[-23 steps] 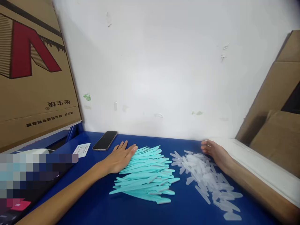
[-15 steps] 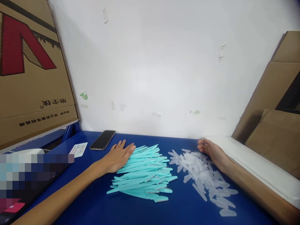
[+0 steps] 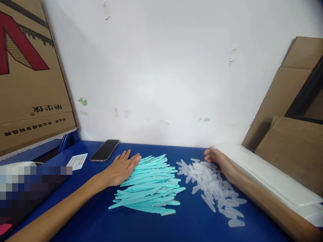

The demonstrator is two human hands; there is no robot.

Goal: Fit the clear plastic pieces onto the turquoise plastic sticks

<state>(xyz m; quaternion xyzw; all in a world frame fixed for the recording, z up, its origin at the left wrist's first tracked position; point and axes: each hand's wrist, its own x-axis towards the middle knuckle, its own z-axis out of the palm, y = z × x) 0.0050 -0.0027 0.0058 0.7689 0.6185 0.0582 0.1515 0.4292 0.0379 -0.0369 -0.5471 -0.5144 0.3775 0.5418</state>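
Observation:
My left hand [image 3: 122, 169] lies on the table with its fingers stretched out and apart. Its thumb side rests against the left end of a pile of slim turquoise eyebrow razors [image 3: 151, 188], which lie roughly side by side. To their right is a loose heap of frosted, see-through blade covers [image 3: 212, 181]. At the far right edge of that heap rests my right hand [image 3: 219, 162], on its side, fingers loosely bent and nothing seen in them. Part of its palm is turned from view.
A phone [image 3: 104, 150] and a white printed card [image 3: 77, 161] lie left of my left hand. Blue table [image 3: 141, 228] runs up to a white wall [image 3: 151, 67]. Cardboard boxes [image 3: 32, 90] stand left and right, with white foam-like sheets [image 3: 267, 174] along the right edge.
The whole view has shifted slightly, so things sit a little further left. My right hand has come slightly leftward toward the blade covers; my left hand stays by the razors.

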